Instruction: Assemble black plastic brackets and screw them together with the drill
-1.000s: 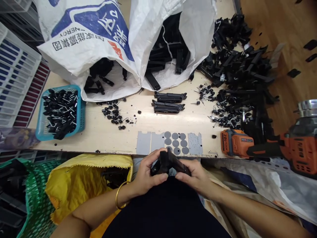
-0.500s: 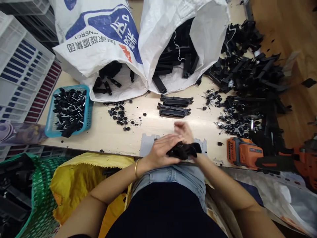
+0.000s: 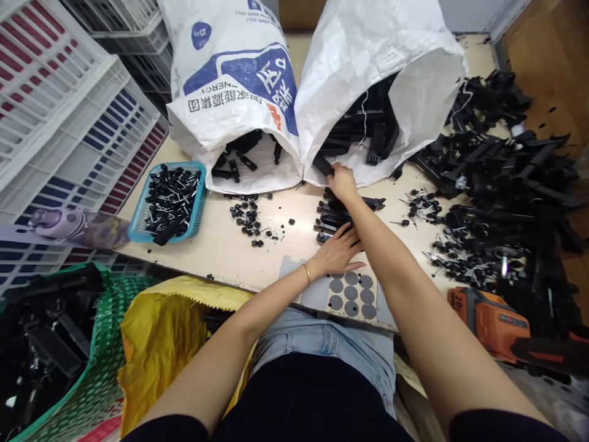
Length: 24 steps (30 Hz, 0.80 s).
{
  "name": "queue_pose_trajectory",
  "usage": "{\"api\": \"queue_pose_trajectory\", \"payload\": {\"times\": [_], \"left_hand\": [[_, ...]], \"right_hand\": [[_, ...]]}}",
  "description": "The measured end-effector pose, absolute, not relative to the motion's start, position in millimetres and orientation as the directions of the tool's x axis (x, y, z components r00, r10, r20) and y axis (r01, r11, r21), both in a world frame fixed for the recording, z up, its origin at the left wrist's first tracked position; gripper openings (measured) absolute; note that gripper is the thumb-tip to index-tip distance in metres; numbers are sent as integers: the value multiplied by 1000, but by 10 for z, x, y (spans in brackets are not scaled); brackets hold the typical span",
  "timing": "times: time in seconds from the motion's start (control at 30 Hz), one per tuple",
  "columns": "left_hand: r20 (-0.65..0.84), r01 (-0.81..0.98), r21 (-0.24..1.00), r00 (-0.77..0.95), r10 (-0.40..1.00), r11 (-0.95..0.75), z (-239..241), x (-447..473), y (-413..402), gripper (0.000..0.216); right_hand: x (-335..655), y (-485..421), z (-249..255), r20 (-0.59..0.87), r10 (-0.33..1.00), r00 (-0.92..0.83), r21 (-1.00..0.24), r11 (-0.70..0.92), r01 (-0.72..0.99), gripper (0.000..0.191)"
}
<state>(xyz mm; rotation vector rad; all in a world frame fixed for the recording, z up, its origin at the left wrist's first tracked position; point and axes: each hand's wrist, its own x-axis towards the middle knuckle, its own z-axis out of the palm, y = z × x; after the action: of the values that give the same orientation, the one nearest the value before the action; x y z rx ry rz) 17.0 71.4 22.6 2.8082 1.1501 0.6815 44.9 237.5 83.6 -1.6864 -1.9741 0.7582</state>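
Note:
My right hand (image 3: 341, 182) reaches far across the wooden table (image 3: 221, 245) to the mouth of the right-hand white sack (image 3: 381, 55). Its fingers are curled on a black plastic bar (image 3: 322, 164) that sticks out of the sack. My left hand (image 3: 338, 253) lies flat with fingers spread, its fingertips against a small stack of long black plastic parts (image 3: 330, 220). A gold bangle sits on the left wrist. A second white sack with blue print (image 3: 234, 80) stands left of the first, with black parts spilling out.
A blue basket of small black pegs (image 3: 169, 202) stands at the left, and loose pegs (image 3: 248, 216) lie mid-table. A grey sheet with round pads (image 3: 352, 293) lies at the near edge, an orange power drill (image 3: 492, 319) and a heap of black parts (image 3: 506, 184) to the right. Yellow sack (image 3: 170, 331) below.
Both hands left my lap and the black part they held there. My right hand stretched out to the sack's mouth, and my left hand went flat on the table by the stack.

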Motion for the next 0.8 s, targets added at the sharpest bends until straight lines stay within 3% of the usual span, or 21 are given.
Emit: {"api": "queue_pose_trajectory", "payload": {"times": [0.1,0.2,0.27,0.33,0.43,0.57,0.7,0.8], "left_hand": [[515,657,248,533,671,-712,316,-177,757,47],[565,780,413,185,804,-470,363,-937,1035,34],[470,844,508,-104,876,-172,372,-1517,1368,36],[308,864,502,-220,926,38,370,-1984,1729,41],[217,851,519,-223,950,81,373,-2336,2124,34],[160,883,465,-150,976,60,473,-2384,2300,48],[263,935,353,-57,963,-41,735,-2221,2071,41],[325,954,252,71,943,-159,881,-1819,1432,35]], "right_hand": [[1029,2024,1020,23,989,-148,-734,117,669,37],[1864,1320,1142,-19,984,-177,-832,82,548,34],[2357,754,1102,-112,977,-179,-847,1,531,28],[2654,229,960,-202,968,-148,-827,-87,556,27],[2676,-329,655,-205,972,-116,-772,-88,629,34],[2375,-611,401,7,1000,-20,-641,20,767,34],[2257,-564,470,54,998,-16,-515,41,856,29],[2205,-378,566,28,989,-144,-426,142,893,30]]}}
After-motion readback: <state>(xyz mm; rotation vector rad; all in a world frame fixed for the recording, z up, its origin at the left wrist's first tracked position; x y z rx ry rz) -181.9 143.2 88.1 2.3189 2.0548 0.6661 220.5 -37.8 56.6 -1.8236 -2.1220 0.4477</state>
